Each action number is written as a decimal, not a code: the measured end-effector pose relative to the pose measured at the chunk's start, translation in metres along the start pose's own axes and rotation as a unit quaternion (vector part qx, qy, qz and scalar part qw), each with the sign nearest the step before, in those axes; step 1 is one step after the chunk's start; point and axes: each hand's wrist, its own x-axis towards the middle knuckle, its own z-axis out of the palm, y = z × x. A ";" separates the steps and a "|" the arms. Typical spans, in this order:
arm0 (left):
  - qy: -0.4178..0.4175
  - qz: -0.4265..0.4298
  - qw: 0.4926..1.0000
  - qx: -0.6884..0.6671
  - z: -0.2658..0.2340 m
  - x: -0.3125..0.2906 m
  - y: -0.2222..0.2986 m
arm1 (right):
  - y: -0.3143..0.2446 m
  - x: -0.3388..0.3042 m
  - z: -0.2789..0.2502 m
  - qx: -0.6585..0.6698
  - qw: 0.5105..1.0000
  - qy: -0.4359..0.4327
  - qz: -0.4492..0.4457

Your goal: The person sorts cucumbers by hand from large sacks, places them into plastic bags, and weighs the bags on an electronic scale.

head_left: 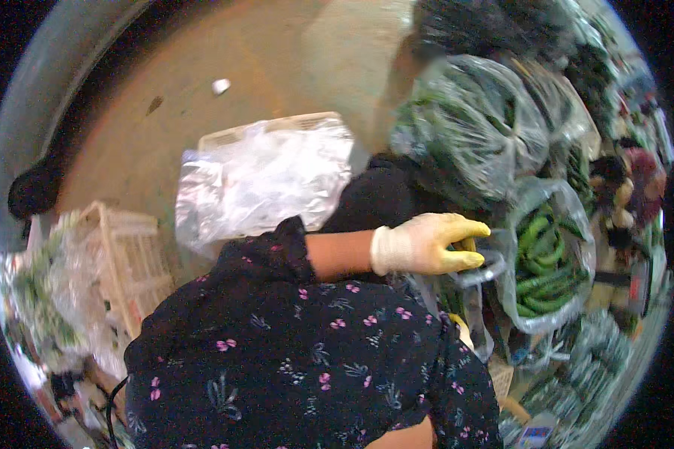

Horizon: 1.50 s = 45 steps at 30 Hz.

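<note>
- Head view, my only feed: the left hand (pixel 427 243), in a pale glove with yellow fingers, extends across the body, fingertips pointing right.
- Left grip: thumb and forefinger stand apart; I make out nothing pinched between them. A loop of clear plastic (pixel 481 278) lies just below the thumb; contact, I cannot tell.
- Right grip: the right hand (pixel 463 331) shows only as a sliver of glove past the dark sleeve. Fingers hidden; I cannot tell its state.
- Location: green peppers (pixel 543 247) lie inside an open clear bag (pixel 509 288), to the right of the left fingertips.
- Key relation: I judge the left hand the nearer one, its fingertips near the bag's left wall. Long axes mixed: lower peppers run roughly left-right, upper ones more fore-and-aft, many curved.
- Writing: a blue-and-white card (pixel 535 432) at lower right, too small and blurred for me to read.
</note>
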 end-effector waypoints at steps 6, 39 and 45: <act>0.367 -0.229 0.900 0.056 -0.097 -0.163 -0.068 | 0.008 0.005 0.002 0.035 0.999 -0.005 -0.031; 0.207 -0.565 0.639 0.479 -0.314 -0.285 -0.305 | -0.030 -0.004 -0.044 -0.138 0.978 0.107 -0.118; 0.169 -0.575 0.640 0.481 -0.325 -0.277 -0.270 | -0.037 0.000 -0.052 -0.262 0.959 0.060 -0.089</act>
